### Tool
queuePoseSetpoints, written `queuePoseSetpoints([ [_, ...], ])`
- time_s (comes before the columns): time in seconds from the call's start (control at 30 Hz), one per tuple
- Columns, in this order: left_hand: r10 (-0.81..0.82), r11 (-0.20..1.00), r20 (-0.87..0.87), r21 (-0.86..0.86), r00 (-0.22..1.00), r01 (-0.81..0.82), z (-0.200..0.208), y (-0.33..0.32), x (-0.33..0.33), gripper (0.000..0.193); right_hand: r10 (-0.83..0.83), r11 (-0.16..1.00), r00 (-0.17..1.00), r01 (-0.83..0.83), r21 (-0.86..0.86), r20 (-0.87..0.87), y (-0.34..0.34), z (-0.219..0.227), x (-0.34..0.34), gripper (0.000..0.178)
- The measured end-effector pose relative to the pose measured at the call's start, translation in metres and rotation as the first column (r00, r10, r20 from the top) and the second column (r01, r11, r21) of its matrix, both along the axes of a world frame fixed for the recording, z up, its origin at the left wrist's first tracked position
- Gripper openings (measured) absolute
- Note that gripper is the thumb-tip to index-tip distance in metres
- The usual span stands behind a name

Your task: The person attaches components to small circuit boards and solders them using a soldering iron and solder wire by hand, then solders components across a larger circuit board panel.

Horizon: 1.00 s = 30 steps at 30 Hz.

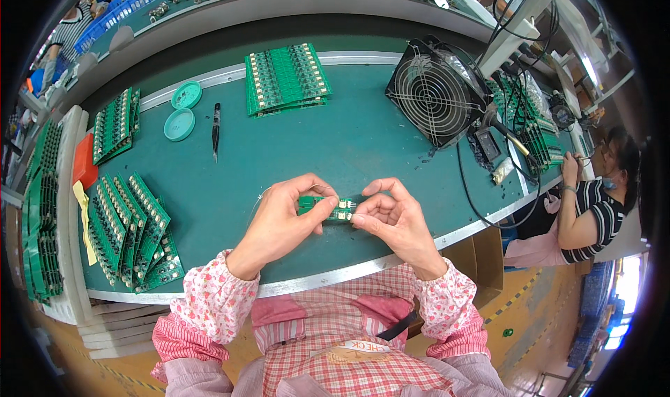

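Note:
Above the near edge of the bench, my left hand (pixel 279 212) pinches a small green circuit board (pixel 342 213) between thumb and fingers. Pale components sit at the board's right end. At that end is my right hand (pixel 394 219), its fingers curled and its thumb tip against or just beside the board. Whatever lies between the right fingertips is too small and covered to name. A thin wire or thread (pixel 262 194) shows beside my left hand.
Circuit boards lie in a far stack (pixel 287 79) and in leaning groups (pixel 132 229) at left. Black tweezers (pixel 216 133) lie by two green round dishes (pixel 179 125). A black fan (pixel 436 93) and a looping cable (pixel 464 180) stand right. A co-worker (pixel 593 208) sits at far right.

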<state>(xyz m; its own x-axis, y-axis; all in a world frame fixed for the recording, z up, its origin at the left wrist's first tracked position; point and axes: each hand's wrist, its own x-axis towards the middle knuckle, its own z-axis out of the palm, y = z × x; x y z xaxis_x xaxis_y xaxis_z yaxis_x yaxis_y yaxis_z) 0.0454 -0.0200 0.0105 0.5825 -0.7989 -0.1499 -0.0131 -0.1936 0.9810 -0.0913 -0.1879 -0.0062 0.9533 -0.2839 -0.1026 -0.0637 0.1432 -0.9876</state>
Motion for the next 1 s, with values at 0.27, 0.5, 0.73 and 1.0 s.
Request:
queuePoseSetpoints([
  [0.27, -0.010, 1.000, -0.007, 0.008, 1.000, 0.010, 0.002, -0.001, -0.001, 0.016, 0.075, 0.996, 0.996, -0.073, 0.045, -0.038, -0.007, 0.004, 0.002, 0.038],
  [0.5, -0.017, 1.000, 0.001, 0.013, 1.000, 0.017, 0.001, 0.001, -0.001, 0.019, 0.145, 0.986, 0.989, -0.142, 0.083, -0.040, -0.013, 0.000, 0.005, 0.035],
  [0.73, -0.027, 0.999, 0.038, 0.033, 0.999, 0.026, 0.003, 0.002, -0.001, 0.019, 0.143, 0.988, 0.990, -0.144, -0.061, -0.008, -0.008, 0.003, 0.005, 0.032],
  [1.0, -0.107, 0.994, -0.039, -0.013, 0.993, 0.107, 0.007, 0.002, -0.002, 0.023, 0.117, 0.973, 0.993, -0.118, -0.198, -0.017, -0.006, 0.012, -0.005, 0.030],
])
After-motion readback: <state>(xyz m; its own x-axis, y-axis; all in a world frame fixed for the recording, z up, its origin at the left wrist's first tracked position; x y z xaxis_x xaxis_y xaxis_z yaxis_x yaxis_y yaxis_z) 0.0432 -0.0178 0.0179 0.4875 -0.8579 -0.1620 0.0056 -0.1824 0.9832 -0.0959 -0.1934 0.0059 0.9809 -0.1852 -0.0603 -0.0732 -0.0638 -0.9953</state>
